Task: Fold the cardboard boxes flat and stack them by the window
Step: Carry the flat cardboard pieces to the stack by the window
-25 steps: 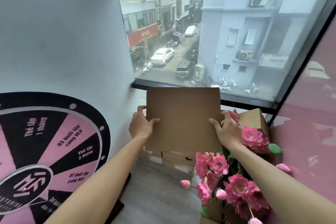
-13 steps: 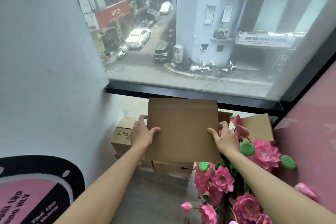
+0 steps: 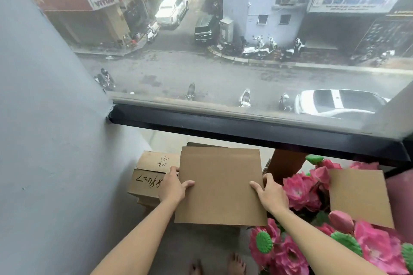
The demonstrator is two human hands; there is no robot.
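The fingers of the left hand (image 3: 172, 187) curl around the left edge of a flattened cardboard box (image 3: 220, 186), thumb lying across its upper face and the other fingers hidden beneath; the right hand (image 3: 271, 194) mirrors this on the right edge, thumb on top and fingers tucked under. Both hands pinch the panel about midway along its sides, so it hangs level between them. The flattened cardboard box is held low, just below the black window frame (image 3: 257, 128), directly over a stack of cardboard boxes (image 3: 149, 174) that sits on the floor (image 3: 201, 250) against the grey wall (image 3: 51, 140) on the left. The panel looks light, thin and fairly stiff, with a dry matte face that should not slip; it would likely bow or crease if held by one corner, so a two-sided edge grip suits it. Most of the stack is hidden behind the held panel, so its height and how neatly it lies cannot be judged; only its left part shows, with handwritten marks. Whether the panel already touches the stack is unclear. To the right, pink artificial flowers (image 3: 299, 187) crowd close beside the right hand, and another brown cardboard flap (image 3: 359, 196) rises among them, its lower part concealed. Bare toes show at the near edge.
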